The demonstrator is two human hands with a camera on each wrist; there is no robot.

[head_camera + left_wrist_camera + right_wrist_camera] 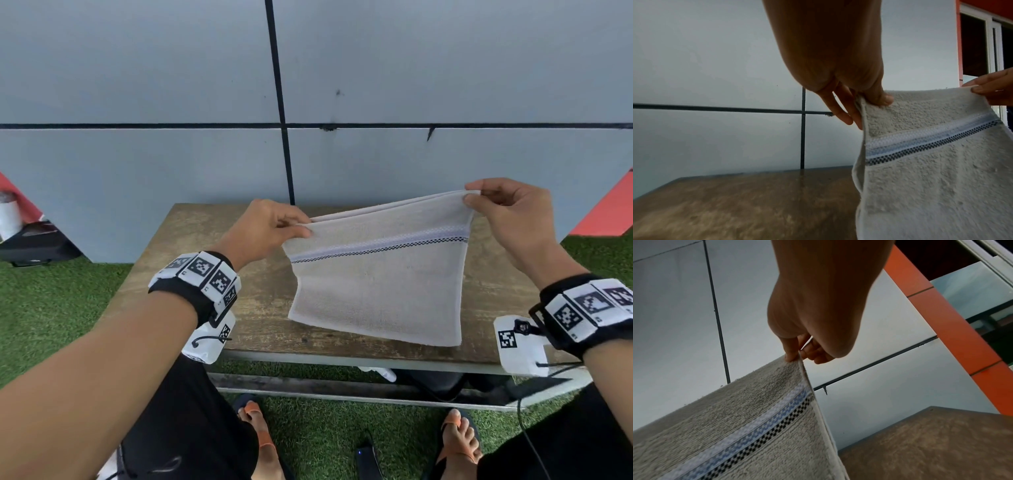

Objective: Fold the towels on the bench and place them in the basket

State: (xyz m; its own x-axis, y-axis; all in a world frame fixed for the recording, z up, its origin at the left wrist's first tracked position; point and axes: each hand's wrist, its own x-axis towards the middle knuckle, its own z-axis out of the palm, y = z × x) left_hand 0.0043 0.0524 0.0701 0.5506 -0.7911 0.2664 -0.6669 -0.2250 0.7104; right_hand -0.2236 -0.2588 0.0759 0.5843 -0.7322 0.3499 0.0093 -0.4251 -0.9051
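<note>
A beige towel (376, 277) with a pale blue stripe and a black checkered line hangs doubled over above the wooden bench (260, 318). My left hand (301, 229) pinches its upper left corner between thumb and fingers. My right hand (470, 199) pinches the upper right corner, held a little higher. The left wrist view shows the left hand's thumb (882, 98) pressed on the towel (941, 178). In the right wrist view the right hand (795, 357) nips the corner of the towel (740, 434). No basket is in view.
A grey panelled wall (171, 85) stands right behind the bench. Green artificial turf (44, 308) surrounds it. Dark items (30, 240) sit on the ground at far left. My sandalled feet (459, 435) and a dark object (366, 459) lie under the bench's front edge.
</note>
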